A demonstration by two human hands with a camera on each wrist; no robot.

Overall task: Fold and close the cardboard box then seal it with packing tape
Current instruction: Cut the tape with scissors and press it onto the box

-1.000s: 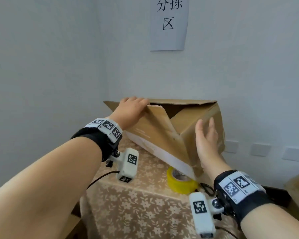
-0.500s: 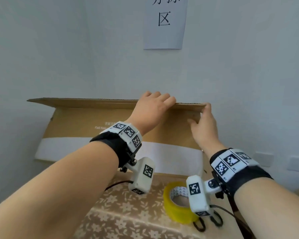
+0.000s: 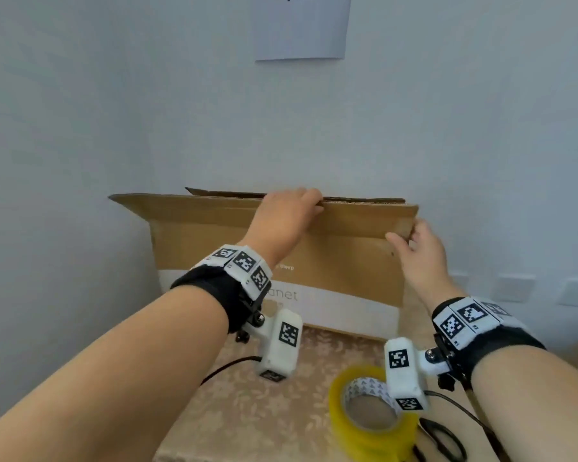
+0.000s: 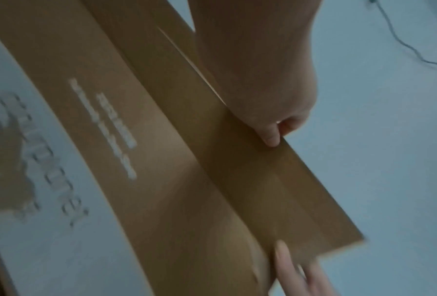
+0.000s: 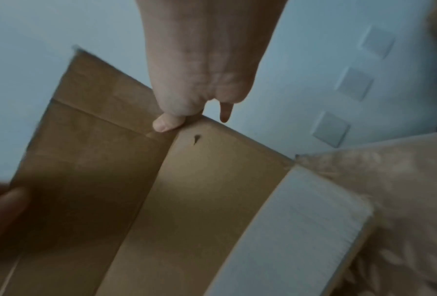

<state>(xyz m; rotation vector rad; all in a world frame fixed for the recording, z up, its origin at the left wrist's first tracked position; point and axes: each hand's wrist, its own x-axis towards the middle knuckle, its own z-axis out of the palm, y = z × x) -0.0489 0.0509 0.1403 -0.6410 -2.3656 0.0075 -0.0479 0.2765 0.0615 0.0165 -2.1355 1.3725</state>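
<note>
A brown cardboard box (image 3: 331, 261) with a white band along its base stands on the table against the wall, its long side facing me. My left hand (image 3: 286, 211) grips the top edge of the near flap (image 4: 275, 180), fingers curled over it and thumb in front. My right hand (image 3: 414, 241) pinches the flap's right end near the box corner (image 5: 194, 138), thumb on the front face. A roll of yellow packing tape (image 3: 371, 418) lies flat on the table in front, partly behind my right wrist camera.
The table has a beige flowered cloth (image 3: 264, 421). Black scissors (image 3: 442, 440) lie right of the tape roll. A paper sign (image 3: 301, 25) hangs on the wall above. Wall sockets (image 3: 514, 288) sit low at the right. Walls close in behind and at the left.
The box has been turned from corner-on to long side facing me and set lower on the table. Both hands have shifted onto the near flap's top edge.
</note>
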